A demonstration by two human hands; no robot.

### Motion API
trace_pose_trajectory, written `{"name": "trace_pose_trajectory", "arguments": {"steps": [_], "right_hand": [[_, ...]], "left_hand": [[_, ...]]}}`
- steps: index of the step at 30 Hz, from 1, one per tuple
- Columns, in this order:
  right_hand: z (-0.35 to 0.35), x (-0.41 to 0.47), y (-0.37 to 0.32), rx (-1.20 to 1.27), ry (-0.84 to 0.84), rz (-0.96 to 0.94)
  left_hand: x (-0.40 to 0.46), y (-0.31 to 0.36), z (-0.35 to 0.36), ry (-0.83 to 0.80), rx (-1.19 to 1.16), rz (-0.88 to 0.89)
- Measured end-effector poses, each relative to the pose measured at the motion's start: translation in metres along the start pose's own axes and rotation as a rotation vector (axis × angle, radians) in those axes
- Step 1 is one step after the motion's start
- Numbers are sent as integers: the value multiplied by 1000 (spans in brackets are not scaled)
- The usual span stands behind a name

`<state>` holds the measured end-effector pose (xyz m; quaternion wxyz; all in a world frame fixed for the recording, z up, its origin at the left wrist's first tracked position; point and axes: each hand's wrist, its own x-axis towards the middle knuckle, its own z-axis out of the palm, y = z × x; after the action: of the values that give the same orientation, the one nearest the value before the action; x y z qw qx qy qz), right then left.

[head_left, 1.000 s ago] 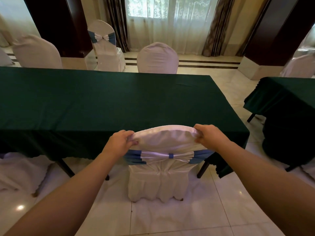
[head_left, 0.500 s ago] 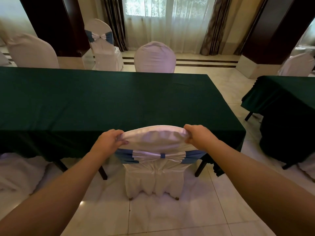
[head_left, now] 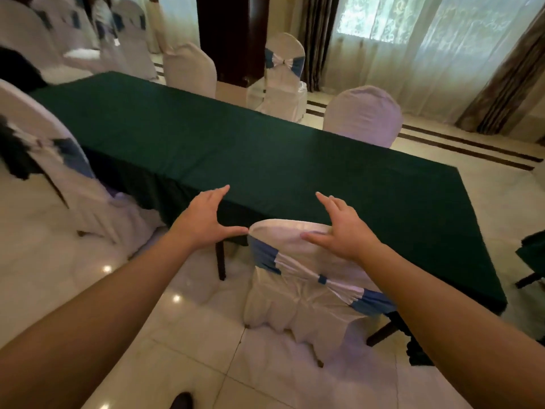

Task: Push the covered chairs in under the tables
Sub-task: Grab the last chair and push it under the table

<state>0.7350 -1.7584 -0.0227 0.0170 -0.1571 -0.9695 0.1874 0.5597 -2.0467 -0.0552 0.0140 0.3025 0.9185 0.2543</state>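
The covered chair stands tucked against the near edge of the green table. Both hands hover with fingers spread: left hand just beside its back, right hand over its top.

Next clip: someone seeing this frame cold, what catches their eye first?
Two bare hands with fingers spread, the left hand and the right hand, hover at the top of a white-covered chair with a blue sash in the lower centre. That chair sits against the near edge of a long table under a dark green cloth, which runs diagonally across the frame. Another covered chair stands angled out at far left.
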Motion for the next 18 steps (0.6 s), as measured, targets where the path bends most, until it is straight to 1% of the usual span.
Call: {"name": "trace_pose_trajectory", "arguments": {"steps": [4, 8, 9, 11, 13, 18], "right_hand": [[9, 26, -63, -8, -39, -131], [26, 56, -147, -6, -96, -300], [38, 69, -182, -21, -107, -357], [51, 85, -228, -51, -120, -417], [76, 105, -292, -51, -131, -469], [121, 154, -446, -27, -123, -523]], "left_hand": [[-34, -34, -44, 100, 15, -118], [-70, -84, -92, 216, 66, -276], [-83, -111, -113, 255, 74, -309], [-98, -143, -142, 287, 79, -335], [-116, -194, -182, 324, 75, -386], [-142, -322, -284, 385, 75, -475]]}}
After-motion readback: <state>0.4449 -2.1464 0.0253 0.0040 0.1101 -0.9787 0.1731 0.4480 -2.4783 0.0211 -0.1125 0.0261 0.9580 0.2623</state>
